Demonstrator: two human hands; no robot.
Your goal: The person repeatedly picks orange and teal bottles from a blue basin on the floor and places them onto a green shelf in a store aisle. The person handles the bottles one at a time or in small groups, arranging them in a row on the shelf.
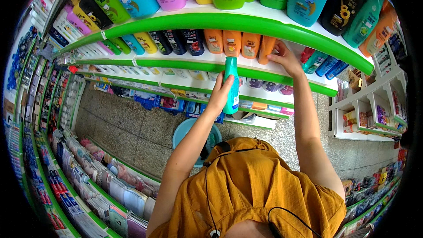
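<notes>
My left hand (220, 92) is closed round a teal shampoo bottle (231, 83), held just in front of the middle shelf's green edge. My right hand (286, 59) reaches onto that shelf, its thumb and fingers on an orange shampoo bottle (266, 49) that leans slightly at the right end of a row. Beside it stand more orange bottles (250, 45), upright and side by side. To their left are dark navy bottles (192, 43). Right of my right hand, teal and blue bottles (326, 65) lean at the shelf's end.
Overhead, the upper shelf's green edge (211, 19) curves across, bearing large bottles in several colours. Below, a light blue basin (178, 136) sits on the speckled floor (114, 119). Packed racks (119, 180) line the left, and white shelving (365, 105) stands at the right.
</notes>
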